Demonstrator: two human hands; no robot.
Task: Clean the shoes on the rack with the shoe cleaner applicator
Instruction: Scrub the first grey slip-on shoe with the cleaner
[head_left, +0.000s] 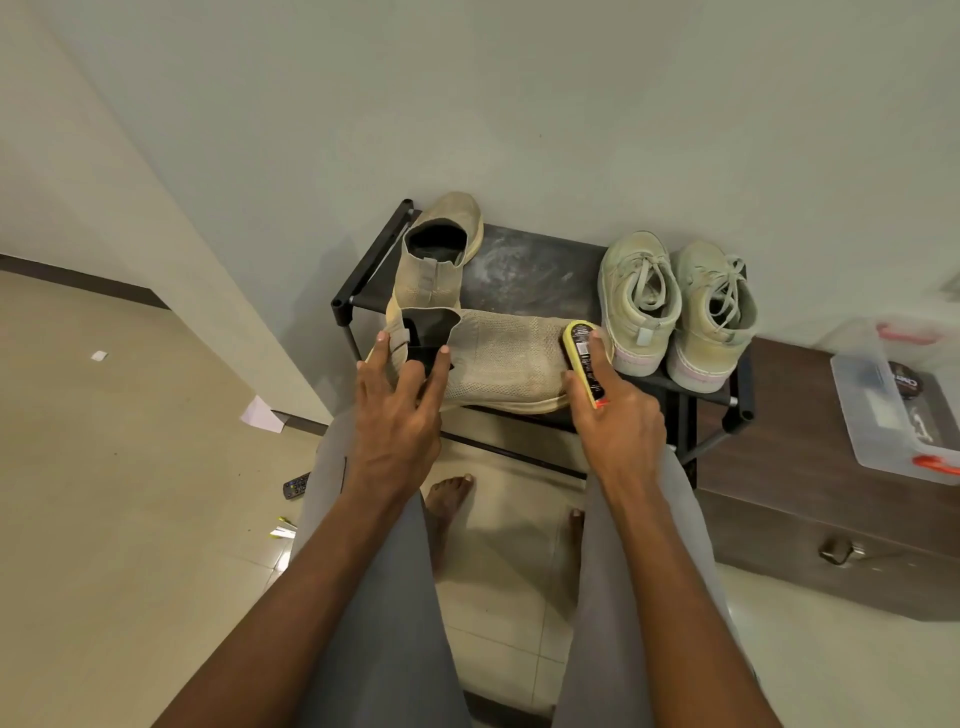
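Fingers (597, 345) of the right hand (618, 415) grip the shoe cleaner applicator (584, 361) against the knit shoe's (498, 364) toe on the rack (530, 270); left hand (402, 405) fingers, extended, steady its collar. Hard strokes could slide the overhanging shoe off the edge.

Standing against the wall, a black shoe rack (524, 270) with a dusty top shelf. Lying across its front edge, a beige knit slip-on (509, 364); sitting behind it at the left corner, its mate (441, 249). Resting side by side at the right end, two pale lace-up sneakers (675, 312). Lying on the tiled floor (130, 519) beside the rack, a remote control (296, 486) and paper scraps (262, 413).
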